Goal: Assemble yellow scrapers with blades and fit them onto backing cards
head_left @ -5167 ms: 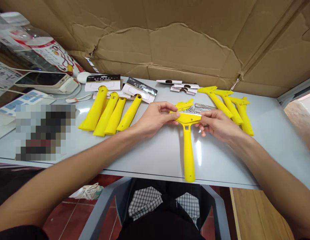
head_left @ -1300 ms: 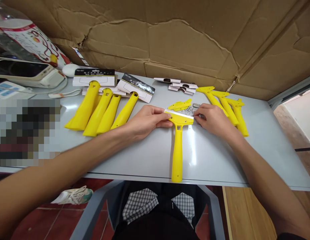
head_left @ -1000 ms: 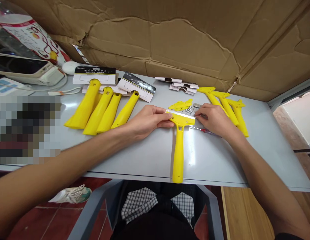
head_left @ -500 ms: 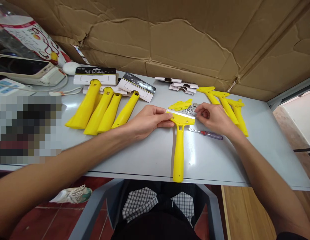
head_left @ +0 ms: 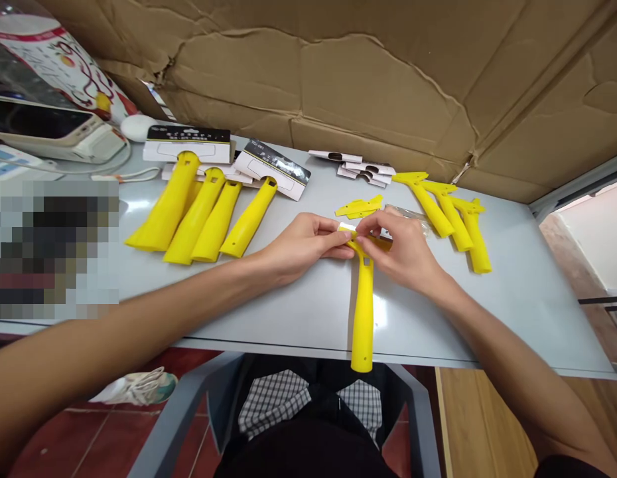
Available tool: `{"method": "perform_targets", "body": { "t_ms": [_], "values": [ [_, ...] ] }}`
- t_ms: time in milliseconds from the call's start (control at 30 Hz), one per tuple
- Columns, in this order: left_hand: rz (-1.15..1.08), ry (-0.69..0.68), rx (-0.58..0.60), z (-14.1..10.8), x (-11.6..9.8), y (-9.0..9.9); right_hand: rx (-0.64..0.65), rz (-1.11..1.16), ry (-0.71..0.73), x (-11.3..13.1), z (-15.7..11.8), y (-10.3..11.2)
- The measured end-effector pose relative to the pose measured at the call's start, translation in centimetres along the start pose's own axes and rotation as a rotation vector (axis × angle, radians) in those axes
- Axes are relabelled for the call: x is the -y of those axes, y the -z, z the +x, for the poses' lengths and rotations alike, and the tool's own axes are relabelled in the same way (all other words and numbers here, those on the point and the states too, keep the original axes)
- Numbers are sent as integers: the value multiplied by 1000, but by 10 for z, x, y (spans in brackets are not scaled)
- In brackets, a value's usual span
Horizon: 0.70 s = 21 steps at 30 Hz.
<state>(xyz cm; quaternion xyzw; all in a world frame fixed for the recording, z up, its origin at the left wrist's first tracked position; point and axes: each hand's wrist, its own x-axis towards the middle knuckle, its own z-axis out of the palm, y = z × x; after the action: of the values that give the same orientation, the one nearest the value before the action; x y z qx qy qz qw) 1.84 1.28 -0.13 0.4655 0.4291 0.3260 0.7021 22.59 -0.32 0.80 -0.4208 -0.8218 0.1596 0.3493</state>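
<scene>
A yellow scraper (head_left: 362,312) lies with its handle toward me, the end reaching the table's front edge. My left hand (head_left: 303,245) grips the left end of its head between thumb and fingers. Over the right part of the head is my right hand (head_left: 398,252), fingertips pinched together against it; whatever they hold is too small or hidden. A whitish blade edge shows between the hands. Just behind lie loose yellow head plates (head_left: 359,207). The small metal pieces and the screwdriver are covered by my right hand.
Several yellow handles (head_left: 205,216) with black-and-white cards (head_left: 186,145) lie at left. More yellow scraper handles (head_left: 452,214) lie at right, near folded cards (head_left: 365,171). Cardboard (head_left: 338,79) walls the back. A phone (head_left: 40,123) and a patterned cup (head_left: 74,70) stand at far left.
My right hand has moved left from the metal pieces onto the scraper's head. The scraper has shifted slightly right and toward me, with my left hand still on it.
</scene>
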Motion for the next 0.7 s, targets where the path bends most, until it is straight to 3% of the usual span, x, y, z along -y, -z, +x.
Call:
{"method": "perform_targets", "body": {
  "t_ms": [200, 400, 700],
  "values": [
    [4, -22, 22, 0, 0, -1, -13, -36, 23, -1, -1, -5],
    [-28, 10, -22, -1, -3, 0, -90, -124, 161, -9, -3, -1],
    [-61, -3, 1, 0, -2, 3, -25, -228, 228, -17, -7, -3]
  ]
}}
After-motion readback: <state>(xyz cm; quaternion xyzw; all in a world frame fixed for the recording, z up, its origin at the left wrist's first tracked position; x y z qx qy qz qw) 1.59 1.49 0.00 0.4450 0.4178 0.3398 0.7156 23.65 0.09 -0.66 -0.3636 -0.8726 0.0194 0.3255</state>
